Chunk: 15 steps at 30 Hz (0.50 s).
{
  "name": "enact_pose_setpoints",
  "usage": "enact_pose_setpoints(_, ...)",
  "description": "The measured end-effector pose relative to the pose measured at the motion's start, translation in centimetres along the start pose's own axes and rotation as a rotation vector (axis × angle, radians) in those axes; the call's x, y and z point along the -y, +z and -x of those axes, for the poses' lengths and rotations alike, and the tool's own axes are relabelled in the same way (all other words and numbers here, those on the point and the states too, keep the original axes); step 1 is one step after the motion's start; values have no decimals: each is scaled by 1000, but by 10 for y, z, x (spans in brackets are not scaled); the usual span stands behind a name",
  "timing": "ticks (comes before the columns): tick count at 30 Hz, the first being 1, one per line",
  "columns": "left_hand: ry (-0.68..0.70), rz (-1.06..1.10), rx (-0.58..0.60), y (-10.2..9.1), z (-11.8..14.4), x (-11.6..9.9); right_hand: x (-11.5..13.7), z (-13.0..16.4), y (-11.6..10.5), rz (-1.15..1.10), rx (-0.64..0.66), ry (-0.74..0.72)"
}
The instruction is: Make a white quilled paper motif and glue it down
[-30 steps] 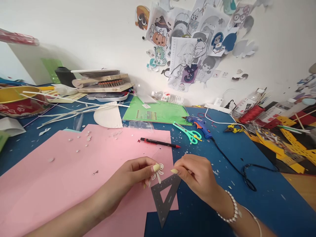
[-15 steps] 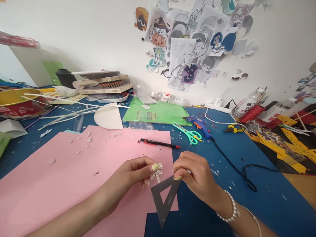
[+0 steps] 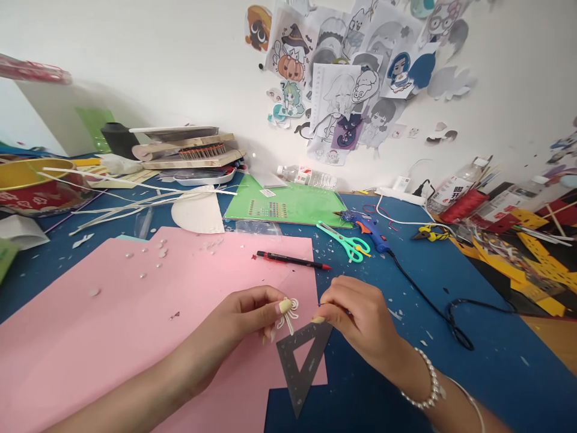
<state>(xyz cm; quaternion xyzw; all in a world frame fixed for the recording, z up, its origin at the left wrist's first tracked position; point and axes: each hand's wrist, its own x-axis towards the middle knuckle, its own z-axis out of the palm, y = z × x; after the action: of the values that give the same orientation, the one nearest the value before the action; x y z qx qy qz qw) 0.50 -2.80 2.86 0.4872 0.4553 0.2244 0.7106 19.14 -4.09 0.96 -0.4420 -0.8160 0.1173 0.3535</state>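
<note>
The ornament [image 3: 289,320] sits in our left grip [image 3: 250,313], pinched under the thumb; our right grip [image 3: 354,310], just beside it, has fingertips together, whether on anything we cannot tell. Likely light, bendy and fragile, it's best held where its loops meet.

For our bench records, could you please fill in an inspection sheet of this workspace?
Surface: blue tabletop, partly under pink paper.
Work in hand: white looped ornament.
Clutter: pale scraps, black-and-red pen, mint-green scissors, set square, glue gun.
Hands: left hand pinches the ornament; right hand is curled shut, apart from it, contents unclear.
Cables: black cord, looped, runs from the glue gun; a white cable lies farther back.
Surroundings: cartoon drawings on the wall.
</note>
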Motion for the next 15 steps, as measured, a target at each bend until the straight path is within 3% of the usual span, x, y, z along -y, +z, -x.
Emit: enact_pose_setpoints(15,15,0,17,2,-1,0,-2,2,3,79,-45,2)
